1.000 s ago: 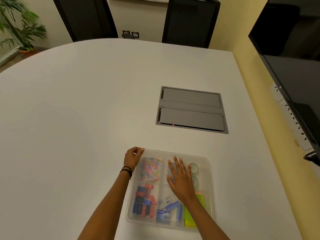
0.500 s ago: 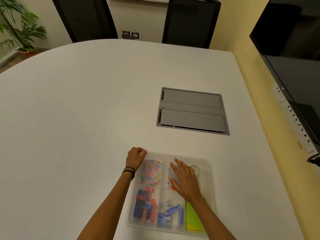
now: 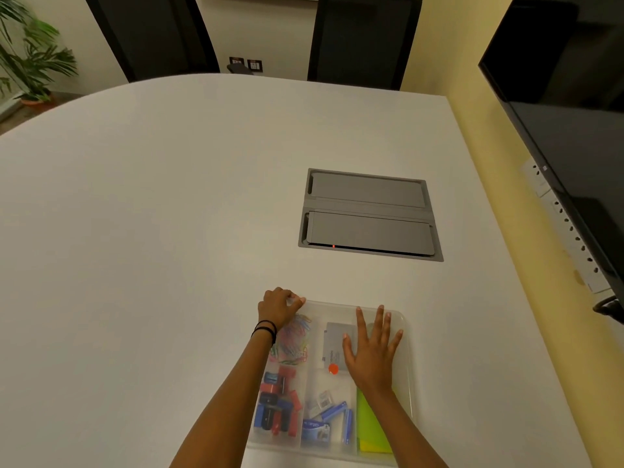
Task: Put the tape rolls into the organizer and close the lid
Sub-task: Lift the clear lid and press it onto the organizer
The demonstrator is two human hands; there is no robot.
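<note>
The clear plastic organizer (image 3: 334, 307) lies on the white table near its front edge, with its see-through lid down over the compartments. My left hand (image 3: 278, 307) is curled around the far left corner of the box. My right hand (image 3: 371, 352) rests flat on the lid with fingers spread, over the far right compartment. The tape rolls are hidden under that hand. Coloured paper clips (image 3: 293, 339), red, blue and black clips (image 3: 277, 407), blue boxes (image 3: 324, 423) and yellow-green notes (image 3: 371, 423) show through the lid.
A grey cable hatch (image 3: 369, 214) is set into the table beyond the organizer. A dark screen (image 3: 557, 96) hangs on the yellow wall to the right. Two black chairs (image 3: 361, 38) stand at the far edge, and a plant (image 3: 30, 62) at the far left.
My right hand has slid across the lid toward the far right corner and spread its fingers, covering the tape rolls. My left hand has stayed on the far left corner.
</note>
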